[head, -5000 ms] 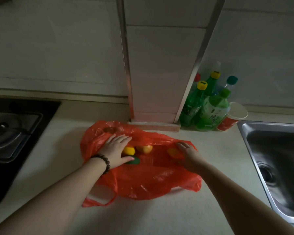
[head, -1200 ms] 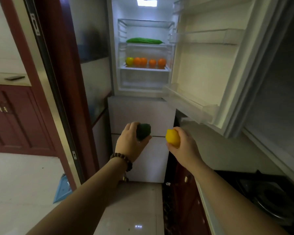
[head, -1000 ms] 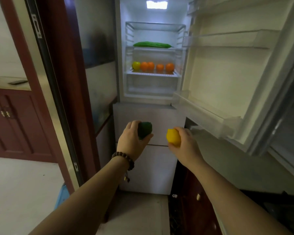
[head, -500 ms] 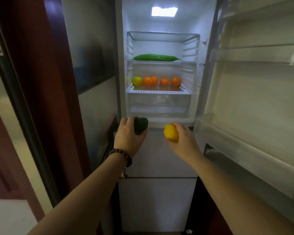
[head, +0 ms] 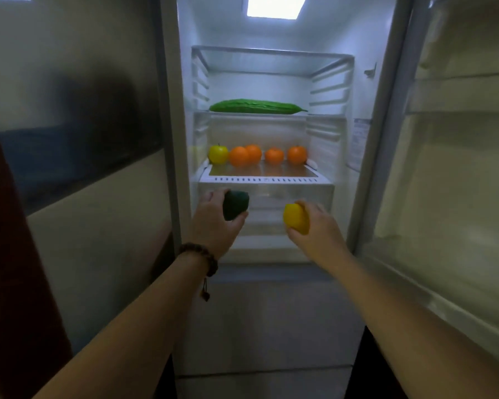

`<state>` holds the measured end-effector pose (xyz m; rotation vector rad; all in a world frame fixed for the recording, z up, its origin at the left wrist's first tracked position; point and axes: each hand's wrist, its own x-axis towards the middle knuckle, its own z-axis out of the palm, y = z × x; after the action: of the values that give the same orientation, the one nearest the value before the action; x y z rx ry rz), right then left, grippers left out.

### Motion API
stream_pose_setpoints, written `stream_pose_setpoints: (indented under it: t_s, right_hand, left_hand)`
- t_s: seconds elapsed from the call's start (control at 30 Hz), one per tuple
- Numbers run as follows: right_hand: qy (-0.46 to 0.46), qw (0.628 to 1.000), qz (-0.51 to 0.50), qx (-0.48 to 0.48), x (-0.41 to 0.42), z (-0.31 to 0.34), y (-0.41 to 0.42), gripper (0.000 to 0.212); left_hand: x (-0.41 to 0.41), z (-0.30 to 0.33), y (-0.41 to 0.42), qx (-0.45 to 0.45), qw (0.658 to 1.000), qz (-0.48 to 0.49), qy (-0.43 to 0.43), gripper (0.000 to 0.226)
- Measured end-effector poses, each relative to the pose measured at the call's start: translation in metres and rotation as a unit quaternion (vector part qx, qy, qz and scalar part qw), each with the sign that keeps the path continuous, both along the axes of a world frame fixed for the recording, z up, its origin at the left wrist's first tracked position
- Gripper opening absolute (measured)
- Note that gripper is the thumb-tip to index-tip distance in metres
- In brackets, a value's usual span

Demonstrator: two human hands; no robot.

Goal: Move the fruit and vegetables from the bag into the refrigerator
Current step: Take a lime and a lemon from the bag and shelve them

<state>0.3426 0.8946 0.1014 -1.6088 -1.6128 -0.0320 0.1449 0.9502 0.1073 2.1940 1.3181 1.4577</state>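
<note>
- Dim kitchen surround; the lit refrigerator [head: 271, 67] stands dead ahead with its door [head: 450, 168] swung open at 3 o'clock. Count: one refrigerator, one door. The bag is not in view.
- Risk, door: its lower rack edge juts out beside the right forearm; judged, a sideways swing of that arm could knock the door or catch the elbow.
- Middle shelf [head: 260, 114] carries one long green cucumber [head: 257, 106], lying flat at 12 o'clock. Count: one.
- Lower shelf [head: 264, 175] carries a back row: one yellow apple [head: 218, 154] at its 9 o'clock end, then oranges [head: 272, 154], four counted, one partly behind another. Bare shelf lies in front of the row.
- Risk, lower shelf: round fruit placed near the front lip could roll off; pushing new items in hard could bump the row and set it rolling.
- Left hand [head: 213, 223], beaded bracelet at the wrist, grasps one dark green vegetable [head: 235, 204] in front of the drawer below the lower shelf, at 11 o'clock of frame centre. Kind cannot be told.
- Right hand [head: 314, 226] grasps one yellow fruit [head: 296, 218], held level with the left, at 1 o'clock.
- Risk, hands: both are occupied, so judged, neither is free to steady or catch a slipping item.
</note>
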Motion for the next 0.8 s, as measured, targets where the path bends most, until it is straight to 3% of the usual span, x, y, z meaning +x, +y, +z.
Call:
stream_pose_setpoints:
  t_s: [0.33,0.53,0.63,0.8]
  right_hand:
    - [-0.01,0.998,-0.025,0.062,0.068,0.053,0.148,0.057]
    - [0.051,0.996,-0.061,0.028,0.092,0.053,0.213,0.064]
    - [0.082,0.993,-0.08,0.019,0.102,0.056,0.24,0.053]
    - [0.015,0.992,-0.119,0.038,0.124,0.056,0.289,0.049]
  left_hand:
    - [0.08,0.044,0.153,0.06,0.997,-0.019,0.038,0.059]
    - [0.112,0.049,0.222,0.047,0.996,-0.062,0.045,0.054]
    - [0.131,0.054,0.257,0.028,0.995,-0.078,0.064,0.051]
    - [0.163,0.061,0.318,0.051,0.985,-0.133,0.103,0.051]
